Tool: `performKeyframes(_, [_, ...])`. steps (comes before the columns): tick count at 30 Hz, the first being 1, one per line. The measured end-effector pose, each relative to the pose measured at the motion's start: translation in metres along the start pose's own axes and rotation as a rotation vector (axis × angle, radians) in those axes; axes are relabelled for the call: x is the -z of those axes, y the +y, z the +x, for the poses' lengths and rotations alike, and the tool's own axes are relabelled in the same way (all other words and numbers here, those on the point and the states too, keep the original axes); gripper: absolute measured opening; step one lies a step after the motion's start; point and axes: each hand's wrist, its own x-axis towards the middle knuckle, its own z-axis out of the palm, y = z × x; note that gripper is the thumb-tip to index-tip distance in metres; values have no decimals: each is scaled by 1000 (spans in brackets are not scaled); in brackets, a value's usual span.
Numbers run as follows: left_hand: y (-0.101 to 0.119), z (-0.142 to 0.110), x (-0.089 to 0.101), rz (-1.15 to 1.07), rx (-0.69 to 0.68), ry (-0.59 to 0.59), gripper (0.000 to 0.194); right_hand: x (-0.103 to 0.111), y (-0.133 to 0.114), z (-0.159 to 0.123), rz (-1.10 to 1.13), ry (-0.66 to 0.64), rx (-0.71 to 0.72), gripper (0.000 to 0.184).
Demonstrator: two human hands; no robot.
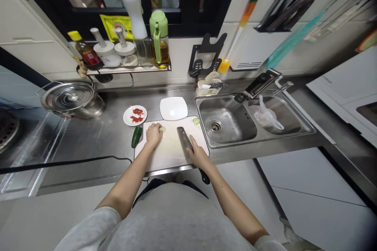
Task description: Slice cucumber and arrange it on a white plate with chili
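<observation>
My right hand (199, 155) is closed on a kitchen knife (184, 139), gripping near where the blade meets the black handle. The blade lies over the right half of a white cutting board (169, 153), pointing away from me. On the board's left side, my left hand (153, 135) curls around a short piece of cucumber (161, 129); its pale green cut end shows at the fingertips, and the rest is hidden by the hand. Pale green cucumber slices (196, 121) lie at the board's far right corner. A dark green cucumber piece (136, 137) rests against the left edge.
Behind the board stand a white square plate (173, 108) and a small plate (127, 117) with chopped red bits. A double sink (203, 125) is at right, with a plastic bag (267, 115) in it. A lidded steel pot (91, 108) stands left, below a rack of seasonings (126, 68).
</observation>
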Motion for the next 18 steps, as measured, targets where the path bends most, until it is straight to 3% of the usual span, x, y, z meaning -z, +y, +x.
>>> performKeyframes(4, [3, 3, 0, -82, 9, -11, 16, -3, 3, 0, -31, 29, -4, 66])
performKeyframes(8, [4, 0, 3, -219, 58, -50, 15, -5, 3, 0, -71, 73, 17, 36])
performKeyframes(10, [3, -5, 4, -328, 61, -89, 15, -5, 3, -1, -94, 56, 15, 25])
performKeyframes(14, [-1, -21, 3, -495, 10, -228, 15, -4, 0, -6, -140, 17, 29, 18])
performKeyframes(18, [-3, -35, 2, -370, 26, -261, 16, -4, -5, -14, -265, -15, 45, 19])
